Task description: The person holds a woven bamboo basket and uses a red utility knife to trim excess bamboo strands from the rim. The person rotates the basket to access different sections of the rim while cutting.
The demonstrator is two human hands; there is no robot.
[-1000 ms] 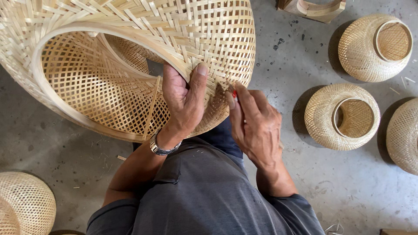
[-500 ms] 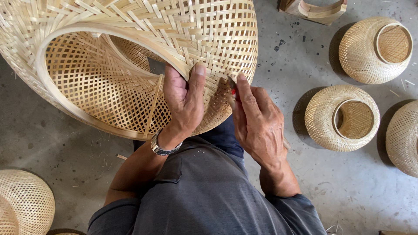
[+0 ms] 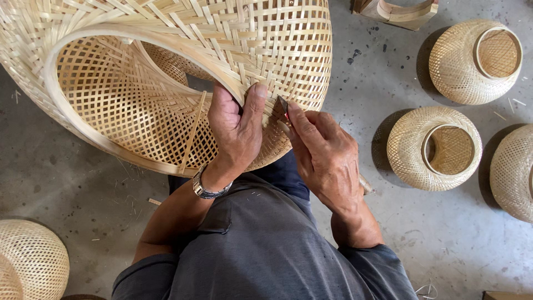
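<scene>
A large woven bamboo basket (image 3: 166, 72) lies tipped on its side over the person's lap, its wide round opening facing the camera and its lower edge resting against the dark trousers. The left hand (image 3: 236, 130) grips the basket's rim at the lower right of that opening, thumb laid along the outside weave and the other fingers curled inside, clamped on the rim. A metal watch (image 3: 206, 189) sits on that wrist, just below the basket. The right hand (image 3: 325, 153) is just right of the left one, touching the basket's outer wall; its fingers are pinched together on a small dark blade (image 3: 281, 105) with a trace of red at the grip, though what kind of tool it is cannot be told. Well right of the big basket, three smaller woven baskets (image 3: 436, 147) stand on the grey concrete floor (image 3: 366, 66). Another pale basket (image 3: 30, 261) sits below and left of it, at the frame's corner.
</scene>
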